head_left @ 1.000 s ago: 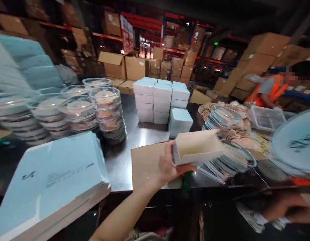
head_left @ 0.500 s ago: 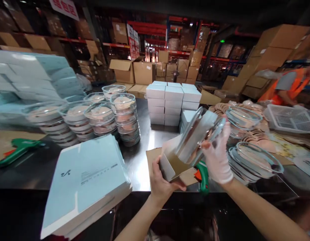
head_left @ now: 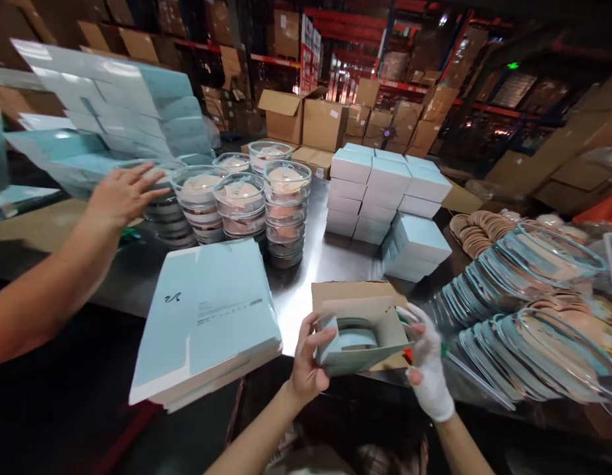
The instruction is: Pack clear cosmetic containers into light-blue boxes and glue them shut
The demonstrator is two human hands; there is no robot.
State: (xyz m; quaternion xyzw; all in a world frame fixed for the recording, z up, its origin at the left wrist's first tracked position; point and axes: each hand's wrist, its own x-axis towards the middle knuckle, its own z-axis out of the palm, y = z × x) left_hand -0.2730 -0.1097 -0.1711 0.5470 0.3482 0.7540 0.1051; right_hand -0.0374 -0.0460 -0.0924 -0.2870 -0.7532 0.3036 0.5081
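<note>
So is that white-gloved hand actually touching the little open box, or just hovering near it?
Touching. The head view shows the gloved right hand with its fingers pressed against the right edge of the open box, while the bare left hand grips the other side.

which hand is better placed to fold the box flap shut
Probably the right hand: its gloved fingers sit at the open flap side of the box, while the left hand grips the box's near corner, steadying it.
</note>
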